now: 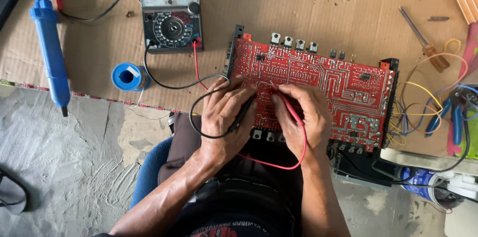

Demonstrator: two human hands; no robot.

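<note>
A red circuit board [338,80] lies solder side up on brown cardboard [298,3], its near edge over my lap. My left hand [224,117] grips a black test probe [243,113], tip angled toward the board's middle left. My right hand [298,115] grips a red test probe [289,106], its tip close to the black one on the board. Black and red leads [172,83] run back to an analogue multimeter [171,8] at the far left of the board.
A blue soldering tool [50,53] lies at the left and a blue solder spool [128,76] near the cardboard's edge. A screwdriver [423,40] and loose coloured wires [423,105] sit to the right of the board. Bare concrete floor [74,157] is below.
</note>
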